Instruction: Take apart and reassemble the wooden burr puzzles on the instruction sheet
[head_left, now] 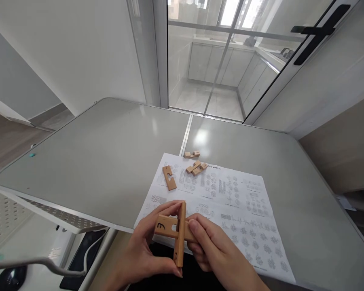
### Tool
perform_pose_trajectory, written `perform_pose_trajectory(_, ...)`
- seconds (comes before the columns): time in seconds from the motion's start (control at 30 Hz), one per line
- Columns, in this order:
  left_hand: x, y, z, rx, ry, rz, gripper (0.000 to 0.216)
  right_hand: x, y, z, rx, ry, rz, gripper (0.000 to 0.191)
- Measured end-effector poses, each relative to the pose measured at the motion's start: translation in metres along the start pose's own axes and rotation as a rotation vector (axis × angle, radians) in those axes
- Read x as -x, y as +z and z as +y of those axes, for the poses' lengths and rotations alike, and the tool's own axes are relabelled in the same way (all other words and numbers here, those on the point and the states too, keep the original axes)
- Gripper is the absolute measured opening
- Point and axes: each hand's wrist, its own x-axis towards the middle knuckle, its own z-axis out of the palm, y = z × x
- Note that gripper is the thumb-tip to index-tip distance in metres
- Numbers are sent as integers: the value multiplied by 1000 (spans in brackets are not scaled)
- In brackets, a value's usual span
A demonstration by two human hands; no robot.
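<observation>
My left hand [151, 238] holds an upright wooden puzzle piece [180, 238] by its two ends, fingers on top and thumb below. Through it passes a second wooden puzzle piece [166, 225], lying crosswise, with a black mark like a 3 on its left end. My right hand [210, 242] pinches the right end of this crosswise piece between thumb and fingers. Beyond the hands, on the printed sheet [248, 210], lie a flat notched puzzle piece [170, 178] and a small cluster of puzzle pieces [196, 167]. Another notched piece [191, 154] rests just past the sheet's far edge.
The grey table [109, 149] has a pale seam [186, 134] across it. At its far side stands a glass door [212, 60] with a black handle [320, 32]. Lower left are a white shelf, a cable [48, 262], a black mouse [12, 278] and a dark flat object [81, 258].
</observation>
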Motion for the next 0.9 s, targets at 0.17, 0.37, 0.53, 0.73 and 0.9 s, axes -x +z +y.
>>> perform_pose_trajectory(0.17, -1, -2, 1, -114, -14, -49, 104, -1, 5, 7, 131, -59, 87, 56)
perform_pose_trajectory(0.37, -1, -1, 0, -179, -12, -59, 106, -2, 8, 13, 149, -88, 130, 54)
perform_pose_trajectory(0.53, -4, -1, 2, -27, 40, -62, 110, 1, 4, 13, -3, -47, 127, 58)
perform_pose_trajectory(0.73, -44, -19, 1, -375, -29, 290, 47, 0, -23, 34, -41, -122, 270, 52)
perform_pose_trajectory(0.9, -85, -35, -18, -812, 88, 139, 80, -1, -41, 46, 91, -216, 326, 44)
